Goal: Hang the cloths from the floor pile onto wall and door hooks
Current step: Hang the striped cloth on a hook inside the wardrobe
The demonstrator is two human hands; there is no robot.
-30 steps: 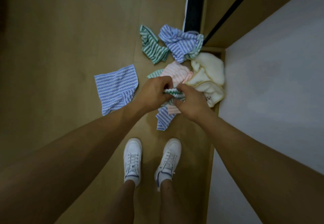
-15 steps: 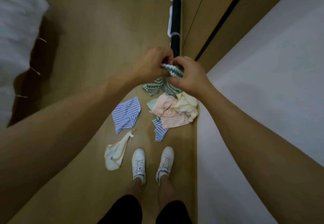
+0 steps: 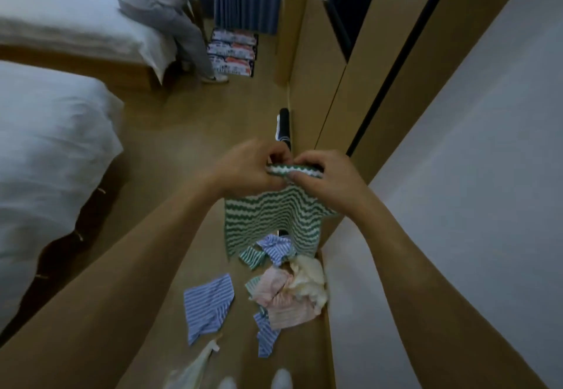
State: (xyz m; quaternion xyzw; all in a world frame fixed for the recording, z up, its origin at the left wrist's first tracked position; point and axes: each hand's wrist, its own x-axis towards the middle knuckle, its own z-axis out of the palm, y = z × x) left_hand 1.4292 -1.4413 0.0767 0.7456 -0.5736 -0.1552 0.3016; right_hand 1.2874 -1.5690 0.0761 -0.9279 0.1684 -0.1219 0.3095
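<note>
- The green cloth (image 3: 274,221) hangs in the air below both hands, pinched by its top edge; that edge runs left to right between the hands, and the rest drops straight toward the floor (image 3: 189,132).
- The left hand (image 3: 248,169) and the right hand (image 3: 327,175) sit close together, fingers curled and clamped on the bunched hem, neither clearly nearer the wall (image 3: 475,175).
- No hook shows in view, so which way the cloth must travel cannot be told; the wall and wooden door panels (image 3: 338,90) lie to the right.
- The cloth is soft, ribbed, with wavy green and white stripes, roughly square and limp.
- The pile (image 3: 286,291) lies on the floor beneath it, against the wall: crumpled pink, cream, blue-striped and green-striped pieces.
- A flat blue cloth (image 3: 208,306) lies apart, left of the pile.
- White beds (image 3: 45,160) stand to the left; a seated person (image 3: 164,8) is far off.
</note>
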